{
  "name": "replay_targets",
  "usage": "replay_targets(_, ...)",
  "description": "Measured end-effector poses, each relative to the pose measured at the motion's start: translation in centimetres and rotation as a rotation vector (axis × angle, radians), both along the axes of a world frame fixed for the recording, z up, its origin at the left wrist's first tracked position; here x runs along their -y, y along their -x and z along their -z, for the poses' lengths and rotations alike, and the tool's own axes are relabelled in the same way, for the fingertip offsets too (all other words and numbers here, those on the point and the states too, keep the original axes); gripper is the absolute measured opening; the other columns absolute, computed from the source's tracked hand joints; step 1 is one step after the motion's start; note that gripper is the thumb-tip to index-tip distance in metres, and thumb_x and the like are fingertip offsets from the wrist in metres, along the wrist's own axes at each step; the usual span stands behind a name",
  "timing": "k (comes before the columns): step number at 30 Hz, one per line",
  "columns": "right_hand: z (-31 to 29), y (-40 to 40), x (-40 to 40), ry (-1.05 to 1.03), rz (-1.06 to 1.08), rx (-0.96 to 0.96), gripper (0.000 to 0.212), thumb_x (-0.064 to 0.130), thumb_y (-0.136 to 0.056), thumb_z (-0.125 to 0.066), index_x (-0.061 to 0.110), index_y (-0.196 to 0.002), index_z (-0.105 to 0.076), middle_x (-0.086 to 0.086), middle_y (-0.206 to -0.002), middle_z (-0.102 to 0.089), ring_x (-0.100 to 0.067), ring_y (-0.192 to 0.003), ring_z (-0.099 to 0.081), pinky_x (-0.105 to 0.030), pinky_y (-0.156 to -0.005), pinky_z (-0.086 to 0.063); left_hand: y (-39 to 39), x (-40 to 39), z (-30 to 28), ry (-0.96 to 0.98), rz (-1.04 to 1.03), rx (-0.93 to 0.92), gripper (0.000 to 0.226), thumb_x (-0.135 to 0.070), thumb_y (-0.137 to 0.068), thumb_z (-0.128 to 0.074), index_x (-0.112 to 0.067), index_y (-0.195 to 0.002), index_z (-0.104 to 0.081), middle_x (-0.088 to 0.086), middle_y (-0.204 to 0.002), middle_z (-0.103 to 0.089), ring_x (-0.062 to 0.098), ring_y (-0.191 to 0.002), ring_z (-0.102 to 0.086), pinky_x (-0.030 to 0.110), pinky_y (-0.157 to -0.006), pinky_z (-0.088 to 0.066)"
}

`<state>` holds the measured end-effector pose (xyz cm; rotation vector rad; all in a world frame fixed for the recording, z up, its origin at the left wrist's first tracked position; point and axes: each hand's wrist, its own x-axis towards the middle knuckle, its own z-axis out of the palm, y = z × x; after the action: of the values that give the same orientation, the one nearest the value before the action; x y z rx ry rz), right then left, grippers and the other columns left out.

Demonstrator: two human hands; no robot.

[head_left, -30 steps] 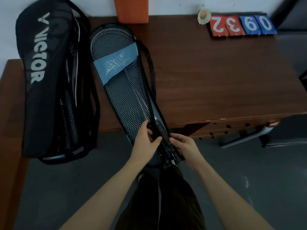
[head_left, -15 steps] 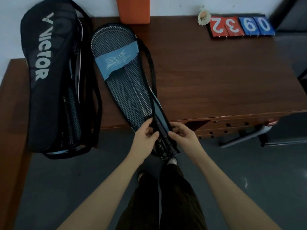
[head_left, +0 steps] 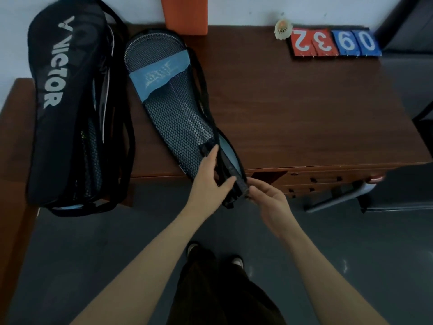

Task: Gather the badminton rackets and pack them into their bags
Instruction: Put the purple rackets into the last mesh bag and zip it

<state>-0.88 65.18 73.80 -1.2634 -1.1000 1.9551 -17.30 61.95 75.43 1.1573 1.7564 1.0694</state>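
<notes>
A mesh racket bag point(head_left: 173, 113) with a blue label lies slanted on the brown table point(head_left: 293, 109), its narrow end hanging over the front edge. Racket heads show through the mesh, and dark racket handles point(head_left: 230, 174) stick out at the narrow end. My left hand point(head_left: 208, 181) grips the bag's narrow end, fingers on the mesh and thumb across the handles. My right hand point(head_left: 267, 198) pinches the bag's bottom corner from the right. A big black VICTOR bag point(head_left: 63, 106) lies to the left, with rackets partly visible in its open side.
A shuttlecock point(head_left: 283, 29) and red and blue score cards point(head_left: 332, 43) sit at the table's back right. An orange block point(head_left: 186, 14) stands at the back wall. A lower wooden surface point(head_left: 14, 148) runs along the left. My legs are over grey floor point(head_left: 351, 254).
The mesh bag has slid farther onto the table, away from me. Both hands moved up with its narrow end, and my left hand's fingers now stretch over the mesh.
</notes>
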Motion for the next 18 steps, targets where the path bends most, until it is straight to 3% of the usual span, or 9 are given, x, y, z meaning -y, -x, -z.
replay_targets(2, 0.2, -0.1, -0.2, 0.022, 0.029, -0.017, 0.034, 0.026, -0.074, -0.064, 0.015, -0.106, -0.066, -0.003, -0.102, -0.070, -0.020, -0.099, -0.062, -0.037, -0.096, -0.041, -0.5, 1.1, 0.2, -0.048, 0.057, -0.046, 0.079, -0.019, -0.084, -0.067, -0.025, -0.146, -0.019, -0.018, -0.129, -0.032, -0.012, -0.118, -0.029, -0.001, -0.096, -0.025)
replay_targets(5, -0.1, 0.2, -0.8, 0.002, -0.022, -0.056, 0.022, 0.019, -0.080, -0.063, 0.009, -0.100, -0.065, -0.006, -0.098, -0.068, -0.021, -0.096, -0.060, -0.035, -0.092, -0.044, -0.9, 2.2, 0.6, -0.079, 0.085, -0.121, 0.067, -0.012, -0.081, -0.070, -0.025, -0.137, -0.037, -0.009, -0.122, -0.034, -0.003, -0.116, -0.034, 0.014, -0.102, -0.032)
replay_targets(7, -0.4, 0.9, -1.1, -0.032, -0.040, -0.035, 0.008, 0.013, -0.084, -0.062, 0.009, -0.091, -0.062, -0.008, -0.092, -0.066, -0.021, -0.091, -0.061, -0.034, -0.088, -0.047, -1.3, 2.6, 0.7, -0.089, 0.050, -0.162, 0.066, -0.010, -0.079, -0.071, -0.024, -0.136, -0.041, -0.008, -0.124, -0.031, -0.001, -0.118, -0.032, 0.011, -0.104, -0.029)
replay_targets(9, -0.7, 1.6, -1.4, -0.084, -0.050, 0.027, 0.005, 0.011, -0.087, -0.062, 0.010, -0.084, -0.058, -0.008, -0.086, -0.064, -0.020, -0.085, -0.061, -0.031, -0.080, -0.049, -1.4, 2.8, 0.6, -0.113, -0.002, -0.157, 0.072, -0.009, -0.078, -0.072, -0.026, -0.139, -0.037, -0.008, -0.126, -0.031, -0.002, -0.120, -0.032, 0.003, -0.101, -0.026)
replay_targets(15, -0.7, 2.3, -1.4, -0.210, -0.040, 0.201, 0.012, 0.021, -0.088, -0.063, 0.011, -0.086, -0.057, -0.021, -0.096, -0.063, -0.032, -0.093, -0.061, -0.047, -0.087, -0.050, -0.3, 3.4, 1.1, -0.147, 0.061, -0.194, 0.088, -0.008, -0.077, -0.072, -0.034, -0.142, -0.019, -0.011, -0.129, -0.024, 0.006, -0.123, -0.037, 0.017, -0.103, -0.037)
replay_targets(18, -0.9, 2.0, -1.7, -0.279, -0.054, 0.277, 0.011, 0.025, -0.089, -0.061, 0.015, -0.086, -0.056, -0.014, -0.092, -0.063, -0.027, -0.089, -0.061, -0.042, -0.084, -0.051, -0.7, 3.3, 1.7, -0.135, 0.077, -0.268, 0.087, -0.010, -0.082, -0.068, -0.033, -0.144, -0.013, -0.018, -0.127, -0.019, 0.000, -0.102, -0.047, 0.020, -0.087, -0.049)
